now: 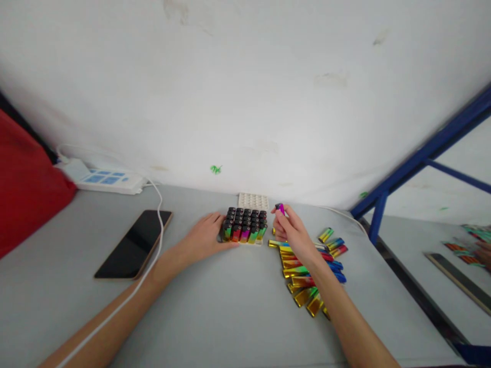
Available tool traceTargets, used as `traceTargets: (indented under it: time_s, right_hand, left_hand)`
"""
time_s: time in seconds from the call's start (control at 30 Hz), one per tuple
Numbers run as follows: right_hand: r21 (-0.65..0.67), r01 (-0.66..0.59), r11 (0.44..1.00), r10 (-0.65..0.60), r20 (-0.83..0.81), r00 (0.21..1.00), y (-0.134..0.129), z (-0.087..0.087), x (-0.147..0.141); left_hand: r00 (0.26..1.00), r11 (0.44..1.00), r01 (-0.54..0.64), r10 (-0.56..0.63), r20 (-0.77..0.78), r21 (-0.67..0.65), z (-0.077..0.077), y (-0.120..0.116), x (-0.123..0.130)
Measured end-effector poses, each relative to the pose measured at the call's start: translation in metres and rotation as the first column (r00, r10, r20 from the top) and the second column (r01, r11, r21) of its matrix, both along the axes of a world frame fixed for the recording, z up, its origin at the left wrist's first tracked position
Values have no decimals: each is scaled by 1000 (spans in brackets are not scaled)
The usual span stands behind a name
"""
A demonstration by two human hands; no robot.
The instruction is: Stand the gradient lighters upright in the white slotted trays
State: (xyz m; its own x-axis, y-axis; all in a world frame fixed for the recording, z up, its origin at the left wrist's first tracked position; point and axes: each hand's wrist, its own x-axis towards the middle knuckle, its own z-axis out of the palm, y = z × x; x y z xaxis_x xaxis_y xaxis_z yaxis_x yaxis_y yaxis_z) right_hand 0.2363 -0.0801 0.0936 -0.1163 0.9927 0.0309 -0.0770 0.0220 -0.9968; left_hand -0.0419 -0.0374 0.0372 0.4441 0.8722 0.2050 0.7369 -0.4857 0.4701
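Black-topped lighters (245,225) stand upright in close rows in a pale tray (255,243), their bodies green, red, purple and yellow. My left hand (207,231) is curled round the tray's left side, thumb along the front and fingers towards the back. Just right of the tray, my right hand (288,225) is raised and closed on a purple lighter (281,208), whose dark top shows above the fingers. Beneath my right wrist and forearm spreads a pile of shiny metallic sleeves (295,272) in gold, green, red and blue; the arm hides part of it.
Behind the lighters, a white tray with a grid of holes (253,200) lies by the wall. A dark-screened phone (134,245) and a power strip (111,181) sit to the left; a white cable (160,225) crosses my left forearm. A blue metal frame (418,153) borders the right.
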Motion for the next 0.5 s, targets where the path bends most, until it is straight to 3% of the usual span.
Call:
traceTargets:
  time_s: [0.23, 0.5]
  right_hand:
    - [72, 231, 970, -241, 237, 941, -5, -30, -2]
    - [155, 281, 947, -321, 415, 851, -7, -35, -6]
  left_hand:
    - [1000, 1000, 9, -9, -11, -4, 0, 1, -1]
    - [1000, 1000, 19, -19, 5, -6, 2, 2, -4]
